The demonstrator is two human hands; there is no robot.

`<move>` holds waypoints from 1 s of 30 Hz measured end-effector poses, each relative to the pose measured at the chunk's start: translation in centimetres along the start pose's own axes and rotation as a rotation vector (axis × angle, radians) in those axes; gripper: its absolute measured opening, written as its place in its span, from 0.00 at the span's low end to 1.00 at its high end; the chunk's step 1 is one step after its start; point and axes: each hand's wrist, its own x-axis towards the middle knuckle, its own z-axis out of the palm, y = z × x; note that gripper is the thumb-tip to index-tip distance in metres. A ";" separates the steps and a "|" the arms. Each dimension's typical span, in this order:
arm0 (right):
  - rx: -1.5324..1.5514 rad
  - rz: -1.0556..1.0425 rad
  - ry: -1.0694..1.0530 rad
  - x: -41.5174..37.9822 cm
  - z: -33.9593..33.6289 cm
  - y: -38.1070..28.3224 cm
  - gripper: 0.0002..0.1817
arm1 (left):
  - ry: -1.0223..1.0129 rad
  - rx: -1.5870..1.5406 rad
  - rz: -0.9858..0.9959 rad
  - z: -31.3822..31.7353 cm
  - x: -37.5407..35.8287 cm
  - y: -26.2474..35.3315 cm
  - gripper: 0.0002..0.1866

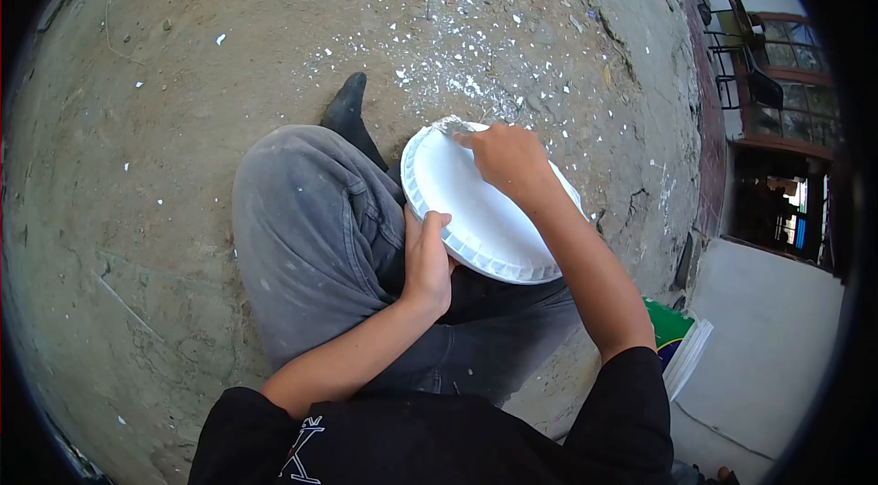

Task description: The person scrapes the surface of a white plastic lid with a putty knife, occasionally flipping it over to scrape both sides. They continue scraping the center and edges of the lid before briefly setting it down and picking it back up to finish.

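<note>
Fingers of the left hand [427, 256] clasped the white plaster dish [480, 201]; the right hand [508, 158] pinched sandpaper [450, 125] on its rim, white chips [457, 73] littering ground beyond.

The plate [480, 210] is plain white with a ribbed rim. Beside the plate, the trousers [311, 229] are faded grey, the shoe [347, 105] black. Beyond it, white flecks [457, 73] speckle the tan-brown ground [137, 119].

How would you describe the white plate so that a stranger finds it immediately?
Start from the grey trousers of the seated person on the dirt ground. Over the knees, the left hand grips the near rim of a round white plate, and the right hand presses its far edge. It is the only large white ribbed disc; white flakes lie scattered beyond.
</note>
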 end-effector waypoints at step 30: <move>0.000 0.093 -0.108 -1.5 -1.7 -3.6 0.11 | 0.029 0.022 0.006 -0.4 0.1 -0.3 0.23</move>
